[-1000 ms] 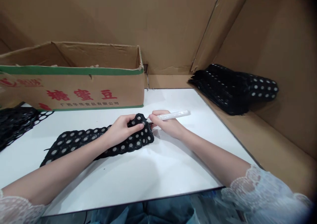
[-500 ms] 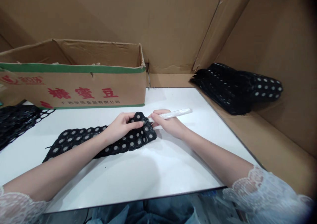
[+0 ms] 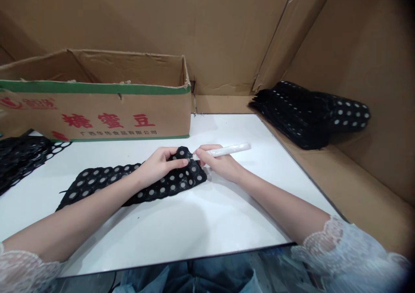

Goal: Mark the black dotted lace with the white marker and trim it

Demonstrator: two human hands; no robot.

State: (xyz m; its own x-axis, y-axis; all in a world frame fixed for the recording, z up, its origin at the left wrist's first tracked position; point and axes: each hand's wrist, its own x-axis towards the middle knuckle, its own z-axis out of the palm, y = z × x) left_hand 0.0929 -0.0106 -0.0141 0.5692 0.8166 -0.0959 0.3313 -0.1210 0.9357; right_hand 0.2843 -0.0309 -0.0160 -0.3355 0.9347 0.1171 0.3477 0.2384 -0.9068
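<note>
A long black strip of joined rings with pale centres (image 3: 106, 180) lies across the white table top (image 3: 201, 219). My left hand (image 3: 158, 165) rests on the strip's right end, fingers curled over its top edge and pinching it. My right hand (image 3: 218, 163) grips a white pen-like tool (image 3: 228, 149), its tip touching the strip's upper right corner beside my left fingertips.
An open cardboard box (image 3: 97, 107) with red lettering and a green band stands at the back left. A stack of the same black strips (image 3: 304, 111) lies on the cardboard ledge at the right. More black strips (image 3: 19, 157) lie at the far left. Cardboard walls enclose the back and right.
The strip's right end has slid slightly to the right under my hands. Both hands stay at the same corner, with the tool tip still against it.
</note>
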